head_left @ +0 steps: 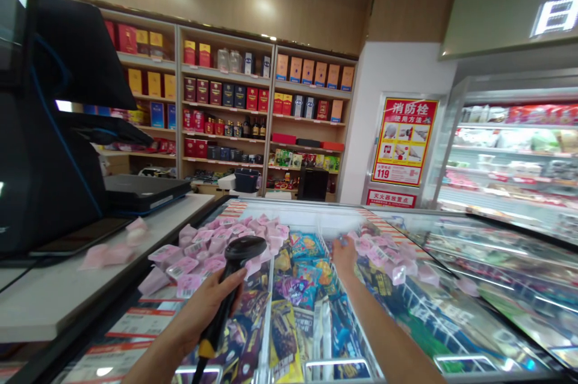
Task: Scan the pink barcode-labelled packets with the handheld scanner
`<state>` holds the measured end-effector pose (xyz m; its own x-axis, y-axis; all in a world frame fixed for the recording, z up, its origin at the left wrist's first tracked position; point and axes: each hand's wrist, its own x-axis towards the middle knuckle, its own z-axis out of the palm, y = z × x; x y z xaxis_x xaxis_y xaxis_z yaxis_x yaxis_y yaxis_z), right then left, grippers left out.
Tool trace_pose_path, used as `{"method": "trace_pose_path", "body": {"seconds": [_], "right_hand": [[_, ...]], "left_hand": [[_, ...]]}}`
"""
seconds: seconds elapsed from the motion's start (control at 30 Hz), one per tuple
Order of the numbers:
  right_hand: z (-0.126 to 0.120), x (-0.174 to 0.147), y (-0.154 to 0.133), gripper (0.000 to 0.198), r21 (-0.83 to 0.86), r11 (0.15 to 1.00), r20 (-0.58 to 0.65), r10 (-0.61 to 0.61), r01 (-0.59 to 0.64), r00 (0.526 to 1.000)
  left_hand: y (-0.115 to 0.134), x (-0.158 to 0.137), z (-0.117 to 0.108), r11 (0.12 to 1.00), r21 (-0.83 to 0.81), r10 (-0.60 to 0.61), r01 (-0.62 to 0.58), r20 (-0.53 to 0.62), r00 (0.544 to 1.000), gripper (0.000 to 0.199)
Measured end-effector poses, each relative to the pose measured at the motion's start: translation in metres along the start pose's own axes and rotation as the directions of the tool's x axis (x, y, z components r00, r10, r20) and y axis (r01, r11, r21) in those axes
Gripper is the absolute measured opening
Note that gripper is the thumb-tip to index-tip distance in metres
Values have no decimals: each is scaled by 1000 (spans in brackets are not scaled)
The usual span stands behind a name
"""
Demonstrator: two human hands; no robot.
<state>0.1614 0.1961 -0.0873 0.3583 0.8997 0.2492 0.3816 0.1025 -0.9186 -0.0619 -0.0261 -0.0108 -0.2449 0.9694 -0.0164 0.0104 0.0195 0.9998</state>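
Note:
My left hand (210, 300) is wrapped round the handle of a black barcode scanner (226, 288) with a yellow band near its cable end. Its head is over a heap of small pink packs with barcode labels (212, 245) on the freezer's glass top. Stretched forward, my right hand (345, 256) is beside a second group of pink packs (383, 251). Motion smears its fingers, so whether they grip anything is unclear. Under the glass, between my arms, lie colourful ice cream packets (307, 263). A few more pink packs (108, 254) rest on the counter at left.
A white counter (54, 294) carrying a black checkout terminal (67, 107) borders the freezer on the left. More glass-topped freezer (519, 275) extends right. Behind are shelves of boxed goods (226, 95), a red fire-hydrant sign (404, 140) and a lit refrigerated display (519, 155).

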Motion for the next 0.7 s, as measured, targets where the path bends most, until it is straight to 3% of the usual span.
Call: {"method": "trace_pose_path", "body": {"seconds": [0.1,0.17,0.33,0.5,0.7], "right_hand": [[38,-28,-28,44,-41,998,303,-27,41,953],[59,-41,-42,40,-117,984,367,-81,132,927],[88,-57,-60,42,-237,939,365,-151,248,919],[97,-62,-67,42,-451,815,393,-185,364,901],[90,-60,-57,29,-343,831,374,-307,438,875]], "left_hand": [[0,-3,-1,1000,-9,-4,4,5,1000,30],[-1,-4,-2,1000,-1,3,-3,5,1000,31],[-7,0,-8,1000,26,13,-13,14,1000,34],[-7,3,-11,999,48,-10,8,48,999,35],[-8,6,-5,998,62,-8,3,73,997,36]]}}
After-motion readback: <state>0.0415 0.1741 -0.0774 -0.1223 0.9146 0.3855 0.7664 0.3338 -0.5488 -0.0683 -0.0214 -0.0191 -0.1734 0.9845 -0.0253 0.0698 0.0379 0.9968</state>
